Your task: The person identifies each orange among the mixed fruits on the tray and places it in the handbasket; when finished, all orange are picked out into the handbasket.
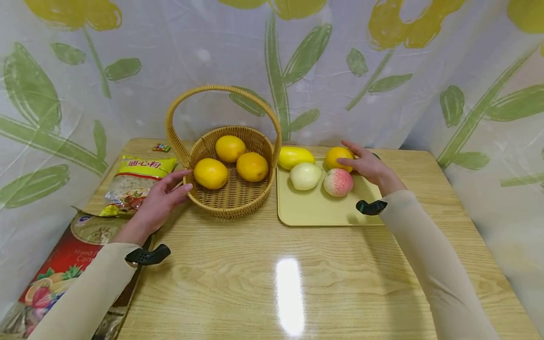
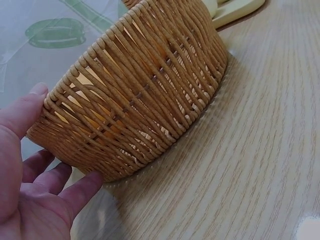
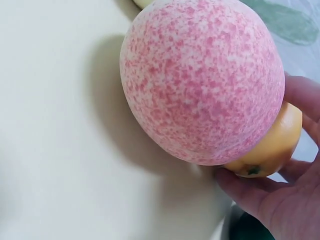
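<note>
My left hand (image 1: 159, 203) holds the left side of a round wicker basket (image 1: 229, 210). In the left wrist view, the thumb lies at the basket's rim and the fingers touch its woven wall (image 2: 145, 95). Three orange-yellow fruits (image 1: 252, 167) lie inside the basket. On the right, my right hand (image 1: 369, 166) has its thumb and fingers around an orange (image 1: 337, 156) at the back of a yellow tray (image 1: 314, 212). A pink-speckled peach (image 1: 338, 182) lies just in front and hides much of the orange (image 3: 275, 142) in the right wrist view.
A yellow mango-like fruit (image 1: 296, 157) and a pale green fruit (image 1: 305, 176) share the tray. Something dark green (image 1: 376, 156) is mostly hidden behind the right hand. A pasta bag (image 1: 138, 177), a red candy bag (image 1: 70, 264) and a small packet (image 1: 161, 147) lie left. A floral curtain (image 1: 204, 56) hangs behind.
</note>
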Motion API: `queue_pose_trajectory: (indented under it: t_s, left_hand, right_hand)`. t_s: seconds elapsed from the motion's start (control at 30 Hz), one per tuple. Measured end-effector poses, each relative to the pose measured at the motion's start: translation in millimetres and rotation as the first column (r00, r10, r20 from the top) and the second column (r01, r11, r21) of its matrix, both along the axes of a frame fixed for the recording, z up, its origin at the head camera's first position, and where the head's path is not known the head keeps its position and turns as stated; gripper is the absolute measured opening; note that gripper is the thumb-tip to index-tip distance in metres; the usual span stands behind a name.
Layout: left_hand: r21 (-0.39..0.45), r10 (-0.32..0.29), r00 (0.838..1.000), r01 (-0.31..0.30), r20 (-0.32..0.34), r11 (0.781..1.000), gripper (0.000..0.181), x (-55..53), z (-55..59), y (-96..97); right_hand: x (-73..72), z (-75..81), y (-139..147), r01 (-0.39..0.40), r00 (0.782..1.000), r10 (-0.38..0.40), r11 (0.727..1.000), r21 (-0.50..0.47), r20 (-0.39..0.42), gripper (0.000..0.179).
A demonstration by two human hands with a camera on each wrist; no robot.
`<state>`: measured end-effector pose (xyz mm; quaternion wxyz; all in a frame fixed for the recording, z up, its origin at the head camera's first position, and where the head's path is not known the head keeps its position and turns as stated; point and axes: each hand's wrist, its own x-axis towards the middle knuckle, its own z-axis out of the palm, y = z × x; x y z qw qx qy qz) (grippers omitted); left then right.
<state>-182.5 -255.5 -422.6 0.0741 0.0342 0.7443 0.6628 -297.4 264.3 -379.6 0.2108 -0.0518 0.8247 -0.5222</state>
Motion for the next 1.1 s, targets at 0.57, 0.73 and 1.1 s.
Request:
queue_pose_trajectory:
  t_s: [0.57,0.73,1.1]
  left_hand:
    - [0.037,0.003,1.000,-0.003,0.003,0.999,0.058,-1.2,-1.4,0.8]
    - [0.027,0.002,1.000,-0.002,0.007,1.000,0.058,-0.6,-1.5,0.5]
    - [0.003,-0.008,1.000,0.008,-0.005,1.000,0.057,-0.9,-1.3,-0.4]
  right_hand:
    - [0.2,4.4,-5,-0.027,1.000,0.027,0.999,0.031,-0.001,0.065]
    - [6.5,12.4,-10,-0.040,0.999,0.040,0.999,0.026,0.012,0.065]
    - [4.1,13.0,-12,-0.029,0.999,0.027,0.998,0.047,0.037,0.069]
